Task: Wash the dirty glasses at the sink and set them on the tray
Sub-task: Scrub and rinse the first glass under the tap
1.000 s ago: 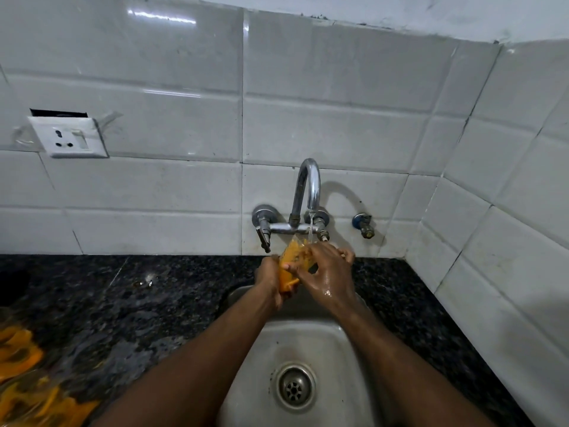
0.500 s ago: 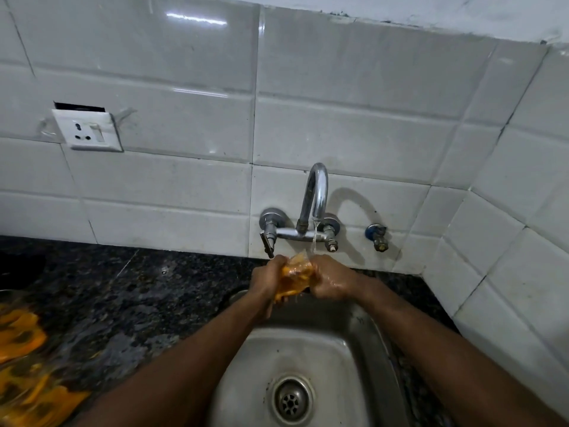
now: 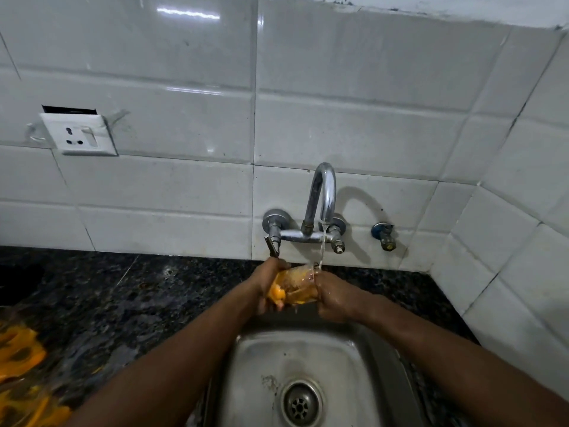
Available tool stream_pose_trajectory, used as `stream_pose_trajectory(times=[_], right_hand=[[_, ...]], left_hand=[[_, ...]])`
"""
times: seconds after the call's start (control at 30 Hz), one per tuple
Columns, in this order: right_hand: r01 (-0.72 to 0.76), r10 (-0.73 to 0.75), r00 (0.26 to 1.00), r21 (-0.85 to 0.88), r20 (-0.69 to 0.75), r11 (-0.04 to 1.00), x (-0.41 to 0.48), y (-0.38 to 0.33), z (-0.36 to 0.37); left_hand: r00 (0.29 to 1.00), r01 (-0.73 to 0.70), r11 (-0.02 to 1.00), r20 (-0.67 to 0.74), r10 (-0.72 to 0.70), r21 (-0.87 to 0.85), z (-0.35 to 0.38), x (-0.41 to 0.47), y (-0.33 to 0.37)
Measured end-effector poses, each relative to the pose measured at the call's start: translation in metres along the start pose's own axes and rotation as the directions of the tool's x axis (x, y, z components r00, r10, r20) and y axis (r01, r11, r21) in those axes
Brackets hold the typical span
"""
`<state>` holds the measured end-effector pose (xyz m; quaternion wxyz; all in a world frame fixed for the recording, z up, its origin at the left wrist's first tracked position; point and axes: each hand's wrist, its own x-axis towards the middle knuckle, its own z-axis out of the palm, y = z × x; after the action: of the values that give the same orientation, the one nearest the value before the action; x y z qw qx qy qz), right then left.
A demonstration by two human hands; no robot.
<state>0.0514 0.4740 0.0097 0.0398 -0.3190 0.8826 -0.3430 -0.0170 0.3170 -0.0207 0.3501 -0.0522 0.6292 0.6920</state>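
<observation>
so far left on our dark speckled desk (image 3: 129, 306) there are some blurry orange-patterned things (image 3: 18, 355) right at the edge of view, can't really tell what they are. up on the white tile wall there's a socket plate (image 3: 79, 134). moving in, our left hand (image 3: 268, 288) has its fingers wrapped round the left end of the glass (image 3: 297, 286), which lies on its side over the back edge of the steel sink (image 3: 363, 359). the glass is clear with orange bits showing through it near the left hand. a thin stream of water (image 3: 322, 245) drops from the curved tap (image 3: 320, 198) and lands about where the glass meets our right hand (image 3: 334, 298). that hand is wet and closed on the right end of the glass. further right on the wall sits a small separate valve (image 3: 383, 235). the drain (image 3: 300, 403) sits low in the basin, below both forearms.
</observation>
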Motion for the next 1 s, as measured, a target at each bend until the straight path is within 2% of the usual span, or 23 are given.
stream_pose_trajectory(times=[0.03,0.07,0.1,0.13,0.17,0.23,0.27,0.3,0.33,0.37,0.4,0.47,0.53,0.6,0.63,0.67,0.7,0.73,0.77,0.83,0.9,0.93,1.0], right_hand=[[-0.059,0.066,0.996,0.090,-0.067,0.994,0.000,0.005,0.001],[-0.206,0.237,0.962,0.215,-0.133,0.955,0.003,0.005,0.000],[-0.342,0.423,0.892,0.378,-0.156,0.860,0.007,0.012,0.001],[-0.413,0.518,0.843,0.446,-0.141,0.794,0.009,0.013,0.001],[-0.418,0.515,0.843,0.414,-0.155,0.809,0.011,0.009,0.002],[-0.243,0.242,0.946,0.022,-0.216,0.970,0.008,0.007,0.000],[-0.136,0.101,0.983,-0.237,-0.152,0.962,0.004,0.010,-0.003],[-0.067,0.041,0.997,-0.448,-0.067,0.892,0.000,0.013,-0.005],[-0.062,0.051,0.998,-0.550,-0.035,0.833,-0.003,0.017,-0.007],[-0.095,0.067,0.995,-0.572,-0.070,0.815,-0.003,0.020,-0.007],[-0.163,0.097,0.983,-0.500,-0.155,0.851,-0.001,0.023,-0.005],[-0.320,0.288,0.910,-0.062,-0.297,0.946,0.006,0.013,-0.005],[-0.338,0.393,0.893,0.251,-0.220,0.907,0.012,-0.003,-0.010],[-0.297,0.314,0.946,0.176,-0.080,0.939,0.010,-0.010,-0.012],[-0.241,0.241,0.970,0.009,0.003,0.970,0.007,-0.015,-0.013],[-0.237,0.249,0.967,-0.165,0.056,0.957,0.006,-0.013,-0.012],[-0.253,0.298,0.950,-0.335,0.091,0.908,0.002,-0.009,-0.010],[-0.244,0.296,0.952,-0.397,0.076,0.885,0.000,-0.004,-0.007],[-0.225,0.276,0.959,-0.409,0.070,0.884,0.002,0.001,-0.007],[-0.289,0.301,0.952,-0.175,0.045,0.941,0.006,0.001,-0.008],[-0.348,0.351,0.935,-0.060,0.057,0.936,0.009,-0.005,-0.010],[-0.309,0.316,0.946,-0.096,0.066,0.946,0.010,-0.006,-0.008],[-0.213,0.256,0.962,-0.331,0.094,0.919,0.012,-0.010,-0.008]], left_hand=[[0.998,-0.067,0.998,-0.014,0.067,-0.019,0.003,-0.001,0.003],[0.977,-0.200,0.980,-0.070,0.200,-0.005,0.006,0.000,0.002],[0.926,-0.345,0.937,-0.144,0.348,0.050,0.011,-0.001,0.001],[0.865,-0.440,0.887,-0.202,0.460,0.136,0.013,0.003,-0.001],[0.834,-0.454,0.865,-0.242,0.497,0.212,0.014,0.006,-0.001],[0.940,-0.243,0.963,-0.215,0.264,0.120,0.011,0.006,0.009],[0.988,-0.099,0.992,-0.113,0.107,0.075,0.008,0.003,0.014],[0.999,-0.011,0.997,-0.036,0.014,0.081,0.007,-0.003,0.019],[1.000,0.003,0.994,0.018,-0.005,0.105,0.006,-0.003,0.020],[0.999,-0.021,0.995,0.049,0.016,0.098,0.007,-0.005,0.021],[0.995,-0.082,0.995,0.063,0.079,0.049,0.008,-0.002,0.020],[0.961,-0.274,0.960,0.014,0.275,-0.047,0.010,0.003,0.013],[0.921,-0.389,0.921,-0.042,0.388,-0.023,0.010,0.004,0.007],[0.964,-0.255,0.965,-0.065,0.259,0.056,0.009,0.001,0.011],[0.989,-0.139,0.983,-0.042,0.145,0.116,0.008,-0.003,0.013],[0.999,-0.047,0.983,-0.016,0.050,0.178,0.006,-0.004,0.015],[1.000,-0.008,0.976,0.005,0.007,0.218,0.004,-0.005,0.017],[1.000,-0.023,0.975,0.022,0.019,0.221,0.003,-0.005,0.018],[0.997,-0.079,0.981,0.028,0.076,0.177,0.004,-0.003,0.018],[0.964,-0.263,0.963,-0.018,0.265,0.057,0.006,-0.001,0.013],[0.910,-0.395,0.913,-0.089,0.404,0.104,0.011,0.001,0.010],[0.915,-0.368,0.915,-0.112,0.388,0.168,0.010,0.004,0.010],[0.968,-0.201,0.955,-0.103,0.227,0.217,0.009,0.005,0.012]])
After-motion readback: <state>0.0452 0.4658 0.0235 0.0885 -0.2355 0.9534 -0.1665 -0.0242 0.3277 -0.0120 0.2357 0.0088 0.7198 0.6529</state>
